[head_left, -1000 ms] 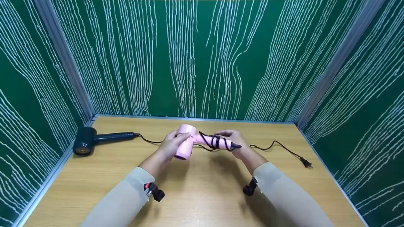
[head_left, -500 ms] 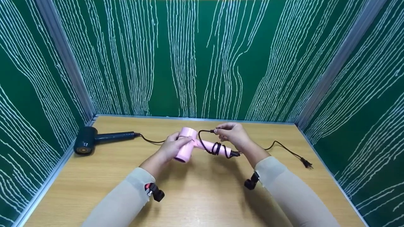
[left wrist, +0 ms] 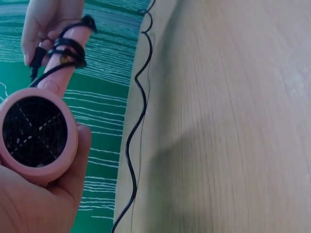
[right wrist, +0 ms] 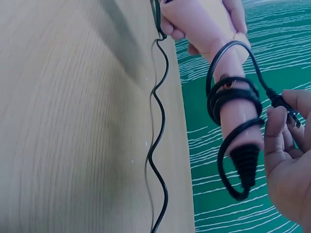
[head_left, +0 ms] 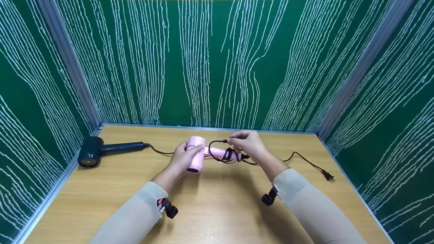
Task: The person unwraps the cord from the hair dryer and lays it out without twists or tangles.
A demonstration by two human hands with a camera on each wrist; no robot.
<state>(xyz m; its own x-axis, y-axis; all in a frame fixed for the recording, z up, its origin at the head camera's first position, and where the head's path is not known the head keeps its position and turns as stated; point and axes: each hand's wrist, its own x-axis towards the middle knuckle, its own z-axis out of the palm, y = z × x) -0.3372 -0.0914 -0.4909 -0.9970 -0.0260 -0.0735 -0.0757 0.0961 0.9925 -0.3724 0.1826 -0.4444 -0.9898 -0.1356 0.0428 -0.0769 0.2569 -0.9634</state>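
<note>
A pink hair dryer (head_left: 196,159) is held above the table by its barrel in my left hand (head_left: 183,156). Its round black grille (left wrist: 35,131) faces the left wrist camera. Around the pink handle (right wrist: 238,114) its black cord (right wrist: 235,99) is wound in several loops. My right hand (head_left: 249,144) pinches the plug (right wrist: 281,103) at the cord's end between thumb and fingers, above and beyond the handle. From the plug a slack loop of cord runs back to the handle.
A dark teal hair dryer (head_left: 91,152) lies at the table's left side. Its black cord (left wrist: 141,92) stretches across the table behind the hands to a plug (head_left: 327,175) at the right. Green walls (head_left: 234,67) with white lines enclose the wooden table (head_left: 210,210).
My right hand has come up and away from the pink handle, drawing the plug end of the cord off it. The pink dryer has shifted and turned slightly in my left hand.
</note>
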